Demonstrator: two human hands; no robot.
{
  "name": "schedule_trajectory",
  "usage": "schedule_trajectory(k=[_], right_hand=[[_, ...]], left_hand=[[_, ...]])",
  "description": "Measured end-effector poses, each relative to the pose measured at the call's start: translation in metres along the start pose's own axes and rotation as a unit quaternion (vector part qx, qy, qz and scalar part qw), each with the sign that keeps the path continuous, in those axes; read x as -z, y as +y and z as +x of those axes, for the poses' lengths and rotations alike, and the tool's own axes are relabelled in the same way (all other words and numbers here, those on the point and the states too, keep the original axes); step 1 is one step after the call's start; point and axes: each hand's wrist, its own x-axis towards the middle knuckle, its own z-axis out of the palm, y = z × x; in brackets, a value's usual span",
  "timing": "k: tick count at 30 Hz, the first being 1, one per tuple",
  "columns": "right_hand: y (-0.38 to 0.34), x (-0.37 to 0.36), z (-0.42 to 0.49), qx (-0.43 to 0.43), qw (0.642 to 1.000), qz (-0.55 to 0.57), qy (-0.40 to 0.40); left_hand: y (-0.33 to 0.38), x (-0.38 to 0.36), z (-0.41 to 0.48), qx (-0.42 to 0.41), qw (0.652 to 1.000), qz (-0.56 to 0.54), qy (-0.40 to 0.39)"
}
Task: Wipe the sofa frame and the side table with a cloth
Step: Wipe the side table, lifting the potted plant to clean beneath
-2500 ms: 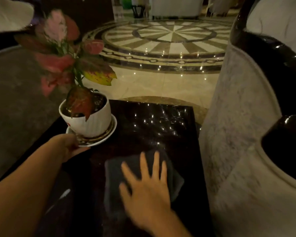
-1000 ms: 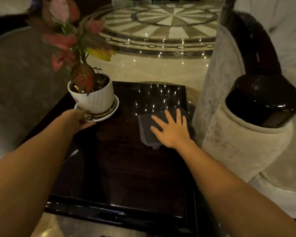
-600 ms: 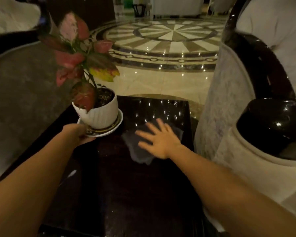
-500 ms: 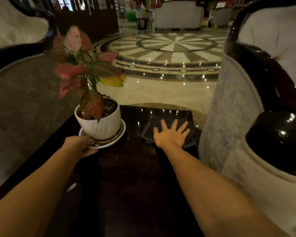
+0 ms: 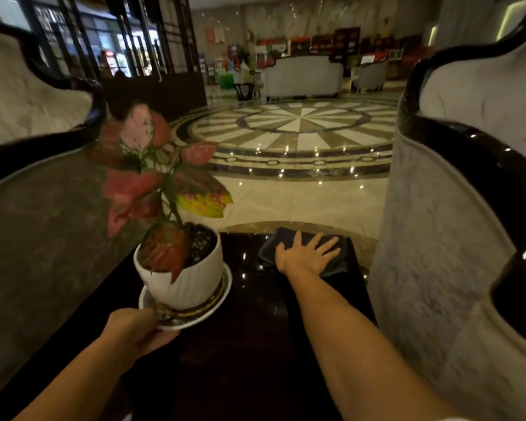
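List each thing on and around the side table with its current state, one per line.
cloth: flat on the table's far right corner, under the right hand
right hand: open, palm pressed on the cloth
left hand: gripping the saucer's near rim
saucer: tilted, pot on it
pot: leaning with its plant
side table: glossy, dark
sofa frame: untouched

One head cam only, wide-angle, looks fwd/down over worktop [image 5: 249,344], close; lobby floor [image 5: 298,189] fills upper centre.

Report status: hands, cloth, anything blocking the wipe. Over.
Right hand flat on dark cloth at side table far edge. Left hand grips saucer under potted plant, tilted. Path open.
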Motion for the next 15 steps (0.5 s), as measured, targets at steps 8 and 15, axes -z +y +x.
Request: schedule_trajectory(k=[8,15], right_hand=[[0.044,0.002,-0.047,0.243,0.967,-0.057,-0.049],[0.099,-0.03,-0.215,0.546,0.834,-0.03,-0.079]], left_hand=[[0.015,-0.006,-0.022,0.009,0.998,0.01,-0.058],[0.023,-0.03,-0.045,0.005,0.997,0.052,-0.062]])
